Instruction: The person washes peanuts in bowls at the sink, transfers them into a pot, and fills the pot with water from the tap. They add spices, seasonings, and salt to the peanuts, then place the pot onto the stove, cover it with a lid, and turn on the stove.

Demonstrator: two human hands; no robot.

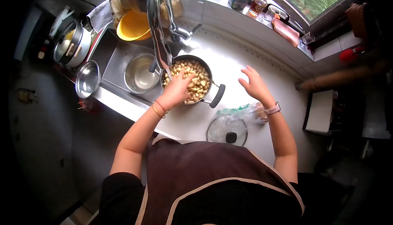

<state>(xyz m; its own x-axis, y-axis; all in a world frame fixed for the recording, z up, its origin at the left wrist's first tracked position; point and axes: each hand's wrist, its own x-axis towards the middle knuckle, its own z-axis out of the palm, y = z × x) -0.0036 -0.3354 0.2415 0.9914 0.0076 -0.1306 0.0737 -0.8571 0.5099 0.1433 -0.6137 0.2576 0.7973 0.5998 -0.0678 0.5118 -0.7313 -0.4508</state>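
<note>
Nearest the camera: dark brown apron with tan edging (180, 163), worn over a black short-sleeved top (221, 202). Landmark for all positions: round dark metal pot with black-gripped side handles (210, 73), upright on the white counter (229, 59), at the right border of the stainless steel sink (114, 67). Contents: heap of tan, oblong nuts in the shell (198, 86), apparently peanuts, filling much of the pot.

Left hand (177, 91): over the pot's near side, grip loose, fingers spread above the nuts. Contact of fingertips with nuts hard to confirm from this angle. Red band and gold-coloured bangle at wrist.

Right hand (257, 86): right of the pot and apart from it, grip slack, fingers parted, nothing held. Pale pink-strapped watch (273, 109) on wrist.

Right of the pot, on its near side: crumpled clear plastic bag with green print (239, 111); just beside it, round clear glass lid with black knob (227, 131).

Left of the pot: round steel bowl with cloudy pale contents (130, 70), in the sink; farther left, shiny steel bowl (88, 79) at the sink's edge.

Beyond the pot, to the left: tall chrome faucet (152, 20); yellow plastic basket (133, 25).
</note>
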